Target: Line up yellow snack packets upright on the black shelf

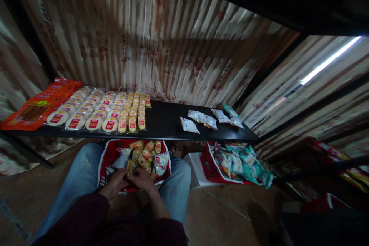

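Left hand [118, 180] and right hand [142, 179] meet at a yellow packet [131, 165], gripping or not I can't tell; a tug could topple loose neighbours in the red basket [105, 157].

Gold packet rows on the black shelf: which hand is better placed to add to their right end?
Probably the right hand. Both hands are at the left red basket, but the right lies nearly in line with the right end of the gold packet rows; the left hand sits farther left.

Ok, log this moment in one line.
left hand: at gold-wrapped snack; right hand: same snack; location: red basket between knees; ahead: black shelf
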The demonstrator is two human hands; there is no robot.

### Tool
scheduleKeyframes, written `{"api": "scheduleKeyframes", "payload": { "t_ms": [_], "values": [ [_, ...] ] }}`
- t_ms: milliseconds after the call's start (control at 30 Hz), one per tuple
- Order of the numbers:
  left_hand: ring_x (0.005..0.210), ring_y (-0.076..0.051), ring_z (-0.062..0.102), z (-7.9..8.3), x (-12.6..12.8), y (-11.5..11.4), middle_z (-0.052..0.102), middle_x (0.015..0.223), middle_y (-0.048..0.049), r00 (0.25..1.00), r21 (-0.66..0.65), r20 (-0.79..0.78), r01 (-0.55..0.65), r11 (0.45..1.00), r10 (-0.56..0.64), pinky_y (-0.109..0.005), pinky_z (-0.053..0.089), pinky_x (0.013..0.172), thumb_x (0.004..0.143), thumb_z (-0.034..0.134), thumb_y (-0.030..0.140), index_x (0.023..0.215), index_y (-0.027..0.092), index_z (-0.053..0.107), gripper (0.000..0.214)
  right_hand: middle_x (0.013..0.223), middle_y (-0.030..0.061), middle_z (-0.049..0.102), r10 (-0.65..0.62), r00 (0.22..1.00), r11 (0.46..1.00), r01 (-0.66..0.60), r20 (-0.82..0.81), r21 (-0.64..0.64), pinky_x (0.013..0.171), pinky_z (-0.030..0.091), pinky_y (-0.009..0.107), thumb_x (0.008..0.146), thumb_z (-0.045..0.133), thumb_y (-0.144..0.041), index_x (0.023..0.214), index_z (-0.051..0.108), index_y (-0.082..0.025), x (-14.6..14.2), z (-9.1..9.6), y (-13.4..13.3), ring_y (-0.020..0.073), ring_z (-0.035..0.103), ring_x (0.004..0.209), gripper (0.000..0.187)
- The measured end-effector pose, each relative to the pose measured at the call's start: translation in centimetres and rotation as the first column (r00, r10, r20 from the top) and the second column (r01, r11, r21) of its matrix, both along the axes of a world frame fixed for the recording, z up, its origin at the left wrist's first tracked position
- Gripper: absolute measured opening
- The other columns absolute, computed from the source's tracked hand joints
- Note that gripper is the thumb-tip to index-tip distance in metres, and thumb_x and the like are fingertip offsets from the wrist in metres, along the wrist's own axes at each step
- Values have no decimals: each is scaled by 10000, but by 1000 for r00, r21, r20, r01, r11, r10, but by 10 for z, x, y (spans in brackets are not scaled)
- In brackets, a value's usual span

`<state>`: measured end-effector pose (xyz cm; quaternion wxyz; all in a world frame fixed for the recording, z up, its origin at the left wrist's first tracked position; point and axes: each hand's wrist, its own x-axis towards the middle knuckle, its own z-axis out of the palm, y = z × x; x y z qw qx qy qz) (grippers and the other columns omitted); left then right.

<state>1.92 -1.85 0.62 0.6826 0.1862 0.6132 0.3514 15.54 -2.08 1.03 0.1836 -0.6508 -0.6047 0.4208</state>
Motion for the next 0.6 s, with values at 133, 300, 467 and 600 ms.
{"api": "scheduleKeyframes", "payload": {
  "t_ms": [133, 300, 467, 600],
  "values": [
    [767, -190, 657, 6, 0, -2, 687, 894, -44, 998, 33, 37, -49, 998, 48, -290, 488, 693, 639, 717, 302, 942, 202, 590, 343, 893, 65, 725, 29, 1000, 1000, -29, -2, -8, 682, 473, 270, 790, 622, -448, 921, 707, -175, 1, -2, -2, 204, 663, 823, 314],
    [790, -182, 641, 8, -2, -5, 692, 927, -55, 996, 143, 79, -38, 989, 27, -277, 473, 708, 604, 707, 326, 1021, 191, 621, 446, 979, 76, 721, 24, 998, 999, -23, -63, 27, 756, 495, 295, 832, 572, -402, 1034, 686, -172, 0, -2, -2, 208, 666, 876, 327],
    [742, -159, 630, 1, -2, -3, 672, 815, -28, 998, 172, 55, -24, 985, 15, -290, 478, 734, 588, 739, 353, 1033, 175, 645, 489, 1056, 52, 716, 28, 989, 989, -6, -145, 149, 854, 498, 306, 826, 549, -268, 1103, 671, -213, -1, -6, -2, 204, 666, 963, 308],
    [695, -139, 617, -2, 1, -3, 654, 779, -24, 995, 167, 48, -95, 981, 88, -281, 491, 707, 569, 774, 299, 967, 161, 659, 437, 1062, 51, 721, -17, 991, 988, 37, -131, 151, 900, 493, 331, 814, 515, -202, 1084, 685, -217, 0, -6, -1, 215, 662, 1002, 319]
  ]
}}
